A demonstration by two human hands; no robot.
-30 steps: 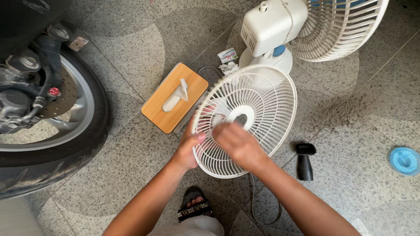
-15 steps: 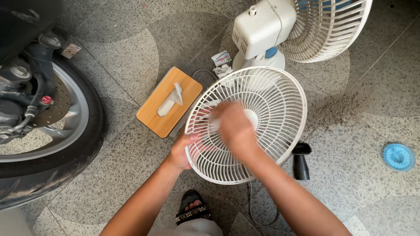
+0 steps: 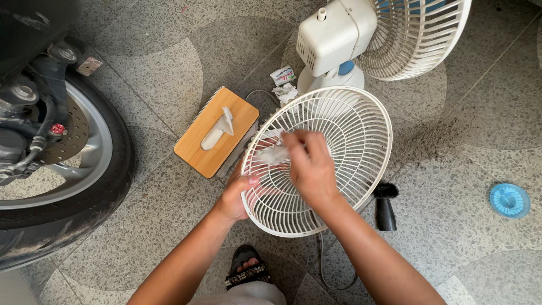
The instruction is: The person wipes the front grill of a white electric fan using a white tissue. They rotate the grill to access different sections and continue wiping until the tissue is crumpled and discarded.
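Far to the left of both hands a motorcycle wheel [image 3: 62, 164] stands on the speckled floor [image 3: 158, 226], well clear of the work. Beyond the hands, at the top, the fan body [image 3: 336, 39] lies tipped over with its rear cage [image 3: 418, 39] attached, its front open because the grille has come off.

That white fan grille [image 3: 344, 130] is between the two hands, tilted up off the floor so its ribs face the person. The left hand [image 3: 237, 195] is clamped on the grille's near-left rim, seemingly to steady it. The right hand [image 3: 310, 166] lies over the ribs near the hub, fingers pinched on a white tissue [image 3: 274, 153] pressed against the wires.

Just left of the hands sits a tissue box [image 3: 217, 138] with a wooden lid, one sheet poking up within easy reach. To the right of the right forearm a black brush [image 3: 386, 206] lies on the floor, and farther right a blue round cap [image 3: 509, 200]. Beyond the grille, crumpled used tissues [image 3: 287, 90] lie by the fan base.
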